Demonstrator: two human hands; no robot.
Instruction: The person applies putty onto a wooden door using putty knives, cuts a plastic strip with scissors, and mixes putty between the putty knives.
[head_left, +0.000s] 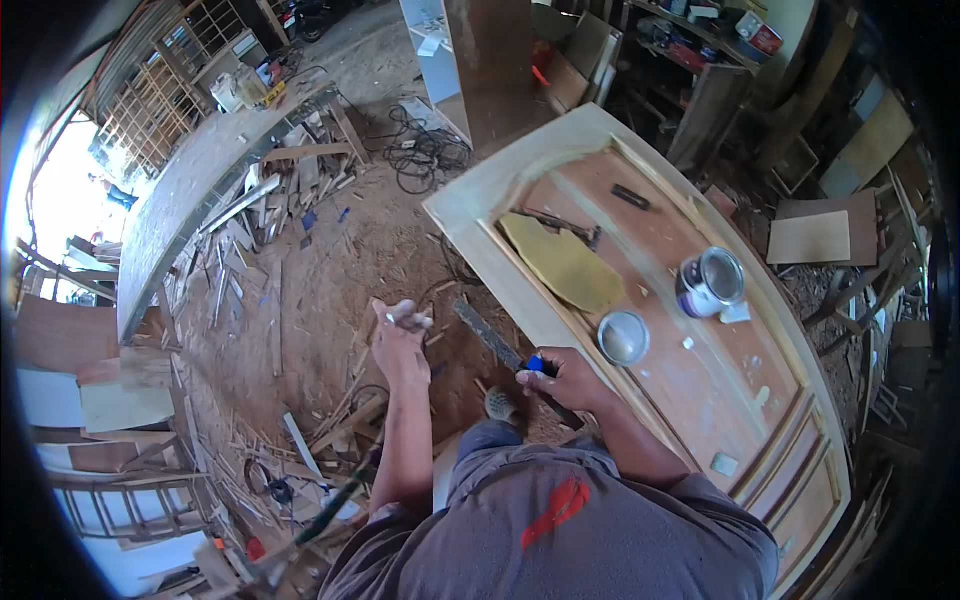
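My right hand [566, 380] is wrapped round a long flat tool with a dark, stained blade [488, 335] and a blue part near the grip. The blade points up and left, over the floor. My left hand [402, 325] is raised beside it, thumb apart from loosely bent fingers that have whitish smears. Nothing I can make out is held in it. To the right lies a wooden door panel [480, 195] with raised mouldings. On it are an irregular yellow sheet [565, 265], a round metal lid or shallow tin [624, 338] and an open can [705, 288].
A small dark block [630, 197] and a pale greenish block [725, 464] rest on the panel. Wood offcuts [300, 180] and shavings litter the floor. A tangled black cable [415, 150] lies ahead. A long bench [190, 200] stands left; cluttered shelves [690, 40] stand at the back right.
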